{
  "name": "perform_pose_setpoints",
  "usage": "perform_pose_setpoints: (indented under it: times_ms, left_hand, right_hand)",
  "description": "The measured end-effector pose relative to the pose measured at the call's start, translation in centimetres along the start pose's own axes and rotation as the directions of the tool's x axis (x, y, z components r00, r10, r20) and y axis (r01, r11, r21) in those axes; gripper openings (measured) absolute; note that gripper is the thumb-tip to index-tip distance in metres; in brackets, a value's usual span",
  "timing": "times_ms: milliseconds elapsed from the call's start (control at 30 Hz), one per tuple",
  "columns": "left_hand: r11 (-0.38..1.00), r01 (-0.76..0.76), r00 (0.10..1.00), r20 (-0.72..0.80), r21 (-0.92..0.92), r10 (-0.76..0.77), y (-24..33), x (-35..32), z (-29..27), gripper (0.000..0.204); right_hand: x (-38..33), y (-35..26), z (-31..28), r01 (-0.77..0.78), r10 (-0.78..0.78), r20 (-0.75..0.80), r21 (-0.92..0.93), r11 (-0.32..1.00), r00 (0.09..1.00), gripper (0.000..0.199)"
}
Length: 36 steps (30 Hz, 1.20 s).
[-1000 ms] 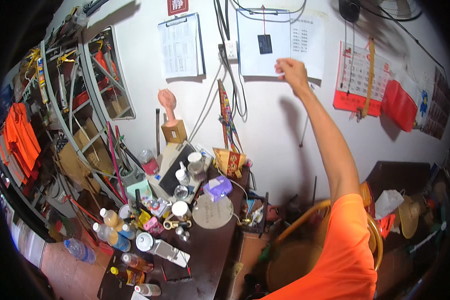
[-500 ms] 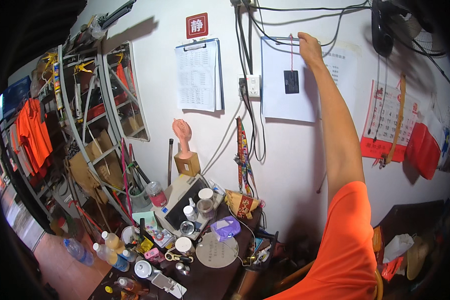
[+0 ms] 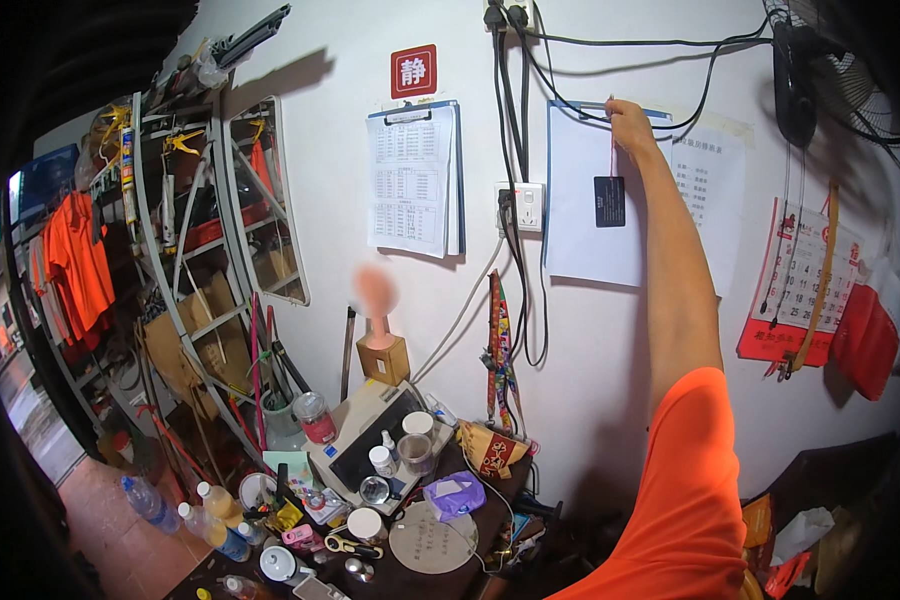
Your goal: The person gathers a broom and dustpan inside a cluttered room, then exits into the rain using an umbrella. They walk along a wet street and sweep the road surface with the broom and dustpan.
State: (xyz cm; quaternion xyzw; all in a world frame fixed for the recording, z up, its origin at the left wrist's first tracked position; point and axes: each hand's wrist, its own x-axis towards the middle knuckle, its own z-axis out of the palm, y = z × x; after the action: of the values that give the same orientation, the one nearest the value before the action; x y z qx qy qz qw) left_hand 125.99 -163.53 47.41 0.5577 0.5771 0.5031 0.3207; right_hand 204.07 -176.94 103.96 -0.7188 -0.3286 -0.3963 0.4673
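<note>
- Right hand (image 3: 630, 122) raised high on white wall, fingers bunched at top edge of white paper sheet on blue-backed clipboard (image 3: 585, 200); looks pinched on clip/top edge, exact grip can't be told from this angle.
- Small black card on thin red string (image 3: 609, 200) hangs just below hand, lying over the sheet, roughly upright.
- Left hand not seen in view.
- Board sits on wall between white wall socket w/ black cables (image 3: 526, 205) and a taped printed sheet (image 3: 708, 190) to its right; second clipboard w/ printed table (image 3: 411, 180) well to the left.
- Judged: hold is best kept at the clip, not the paper, so sheet isn't torn or creased.
- String should be kept clear of black cables running above hand.
- Arm at full stretch over cluttered dark desk (image 3: 440, 575) — small, slow moves advised; board should be kept flat to wall.
</note>
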Motion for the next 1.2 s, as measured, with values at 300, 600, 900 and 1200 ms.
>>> perform_pose_setpoints:
  times_ms: [300,600,900,1200]
  left_hand:
    - [1.000,0.020,0.998,-0.055,0.015,-0.019,0.1,-1.0,-0.3,0.035]
    - [0.999,0.033,0.997,-0.076,0.025,-0.031,-0.1,-1.3,-0.5,0.034]
    - [0.998,0.045,0.995,-0.092,0.038,-0.041,-0.2,-1.1,-0.2,0.034]
    - [0.997,0.062,0.992,-0.111,0.050,-0.056,-0.1,-1.2,-0.2,0.034]
  right_hand:
    - [-0.3,-2.1,0.8,-0.081,0.076,-0.030,-0.237,0.968,0.997,0.031]
    - [-1.4,-2.8,-0.5,-0.224,0.242,0.020,0.455,0.862,0.970,0.032]
    - [-1.1,-4.3,-2.1,-0.255,0.274,0.039,0.506,0.824,0.961,0.031]
    - [-0.6,-3.8,-0.8,-0.175,0.205,0.032,0.655,0.735,0.978,0.039]
